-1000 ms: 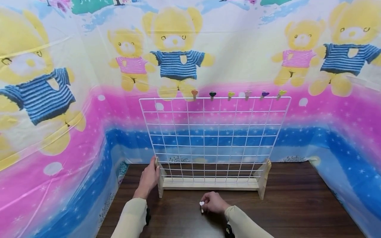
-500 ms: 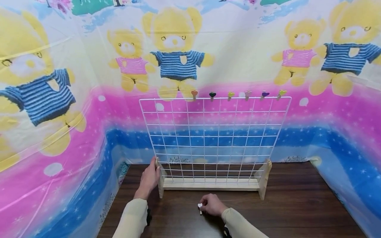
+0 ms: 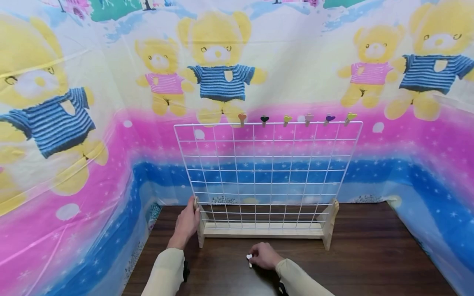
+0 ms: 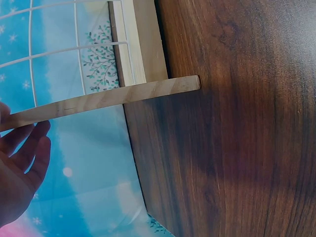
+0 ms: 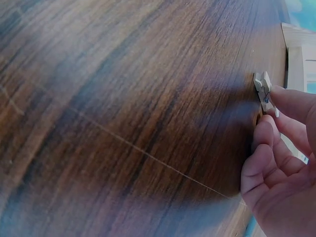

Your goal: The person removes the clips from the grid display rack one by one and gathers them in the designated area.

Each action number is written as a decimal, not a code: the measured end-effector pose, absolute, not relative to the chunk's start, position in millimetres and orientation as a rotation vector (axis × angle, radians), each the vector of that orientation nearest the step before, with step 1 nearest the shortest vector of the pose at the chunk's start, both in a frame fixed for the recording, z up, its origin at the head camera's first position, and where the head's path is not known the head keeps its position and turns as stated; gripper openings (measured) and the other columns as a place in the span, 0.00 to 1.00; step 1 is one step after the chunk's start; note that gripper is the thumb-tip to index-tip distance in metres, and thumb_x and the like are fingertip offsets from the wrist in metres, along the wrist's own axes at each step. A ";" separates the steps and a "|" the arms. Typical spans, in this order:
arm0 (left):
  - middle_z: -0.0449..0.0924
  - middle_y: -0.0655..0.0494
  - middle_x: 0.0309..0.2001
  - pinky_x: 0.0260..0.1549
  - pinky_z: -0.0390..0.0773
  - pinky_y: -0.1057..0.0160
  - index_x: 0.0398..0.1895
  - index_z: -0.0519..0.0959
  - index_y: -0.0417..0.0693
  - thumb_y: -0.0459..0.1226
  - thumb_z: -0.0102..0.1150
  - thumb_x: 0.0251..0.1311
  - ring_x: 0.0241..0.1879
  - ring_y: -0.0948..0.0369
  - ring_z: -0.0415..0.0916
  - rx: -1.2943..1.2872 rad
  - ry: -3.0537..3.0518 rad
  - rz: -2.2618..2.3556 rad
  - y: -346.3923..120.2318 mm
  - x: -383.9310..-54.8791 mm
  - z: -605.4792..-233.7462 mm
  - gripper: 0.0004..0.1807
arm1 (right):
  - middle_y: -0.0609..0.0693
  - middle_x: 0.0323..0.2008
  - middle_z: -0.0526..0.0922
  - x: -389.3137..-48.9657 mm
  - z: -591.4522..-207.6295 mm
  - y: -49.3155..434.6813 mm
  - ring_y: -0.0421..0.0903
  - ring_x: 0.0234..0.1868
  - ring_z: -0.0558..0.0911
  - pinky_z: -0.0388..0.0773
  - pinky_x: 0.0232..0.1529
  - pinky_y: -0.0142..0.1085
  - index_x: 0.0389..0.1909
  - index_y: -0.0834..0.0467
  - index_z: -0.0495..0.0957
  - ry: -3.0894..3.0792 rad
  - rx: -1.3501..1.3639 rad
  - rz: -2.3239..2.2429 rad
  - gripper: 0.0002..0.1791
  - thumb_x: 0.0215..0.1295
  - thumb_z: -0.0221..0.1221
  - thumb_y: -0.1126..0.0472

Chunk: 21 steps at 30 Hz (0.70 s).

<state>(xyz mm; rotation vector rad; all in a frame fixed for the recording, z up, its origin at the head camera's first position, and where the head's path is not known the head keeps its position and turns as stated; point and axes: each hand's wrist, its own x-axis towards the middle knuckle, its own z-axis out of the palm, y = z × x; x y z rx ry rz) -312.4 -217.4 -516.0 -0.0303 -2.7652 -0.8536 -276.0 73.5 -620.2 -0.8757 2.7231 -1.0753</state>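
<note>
A white wire grid (image 3: 272,169) stands upright in a pale wooden base (image 3: 263,233) on the table. My left hand (image 3: 187,224) grips the base's left side support (image 4: 103,100), thumb and fingers on opposite faces of the board. In front of the base, my right hand (image 3: 266,255) pinches a small wooden clothespin (image 5: 261,88) low over the table; its white heart (image 3: 249,257) shows beyond the fingertips. Several heart-topped clothespins sit along the grid's top wire, from an orange one (image 3: 242,119) to a yellow-green one (image 3: 350,118) at the right.
The dark wood-grain table (image 3: 374,255) runs around and in front of the rack. Behind it and along both sides hangs a bear-printed cloth (image 3: 296,82). The base's right side support (image 3: 331,224) stands at the rack's other end.
My right hand has shifted slightly left and toward me with the white-heart clothespin. My left hand keeps its hold on the side support.
</note>
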 end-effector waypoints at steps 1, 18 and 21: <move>0.78 0.35 0.45 0.29 0.75 0.45 0.68 0.54 0.46 0.37 0.45 0.70 0.35 0.43 0.79 -0.033 -2.765 -0.853 -217.5 -312.3 -516.0 0.26 | 0.38 0.18 0.75 -276.6 -621.3 73.5 0.31 0.21 0.70 0.69 0.25 0.28 0.28 0.60 0.81 2.725 -0.883 -1.072 0.04 0.51 0.66 0.65; 0.77 0.34 0.47 0.34 0.75 0.43 0.68 0.55 0.46 0.38 0.46 0.70 0.39 0.42 0.79 -0.017 -2.757 -0.872 -216.5 -311.9 -516.6 0.26 | 0.38 0.22 0.75 -283.5 -603.5 82.9 0.32 0.24 0.72 0.72 0.29 0.28 0.38 0.62 0.81 2.685 -0.939 -0.991 0.10 0.55 0.65 0.62; 0.77 0.34 0.46 0.34 0.75 0.43 0.67 0.55 0.46 0.38 0.46 0.69 0.39 0.41 0.79 -0.020 -2.753 -0.872 -216.4 -312.1 -515.3 0.26 | 0.39 0.26 0.78 -283.3 -583.6 85.4 0.32 0.28 0.75 0.74 0.33 0.29 0.40 0.63 0.81 2.653 -0.985 -0.950 0.11 0.58 0.64 0.62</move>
